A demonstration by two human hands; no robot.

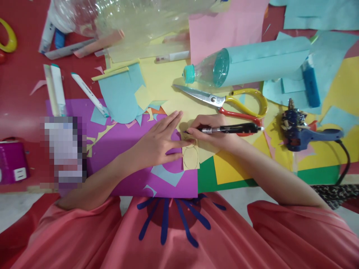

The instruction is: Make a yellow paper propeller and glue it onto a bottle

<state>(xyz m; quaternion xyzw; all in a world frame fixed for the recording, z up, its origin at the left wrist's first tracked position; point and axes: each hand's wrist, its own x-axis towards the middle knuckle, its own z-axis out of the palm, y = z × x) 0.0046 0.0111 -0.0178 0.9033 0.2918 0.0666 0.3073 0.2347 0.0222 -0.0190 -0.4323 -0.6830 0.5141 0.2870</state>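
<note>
In my right hand (210, 130) is a black pen (238, 128), its tip pointing left at a small pale yellow paper strip (191, 158). Rounded outlines are drawn on that strip. My left hand (165, 140) lies flat with fingers stretched out, a fingertip resting on the strip. Part of the strip is hidden under the fingers. Just beyond my right hand lie scissors (214, 100) with one yellow and one red handle. Under my left hand spreads a purple sheet (112, 149).
A bottle wrapped in light blue paper (266, 61) lies at the upper right. Near the right edge sits a blue glue gun (297, 130) with a cord. Markers (89, 93), a blurred-out phone (66, 149) and a purple box (12, 162) are on the left. Paper scraps lie around.
</note>
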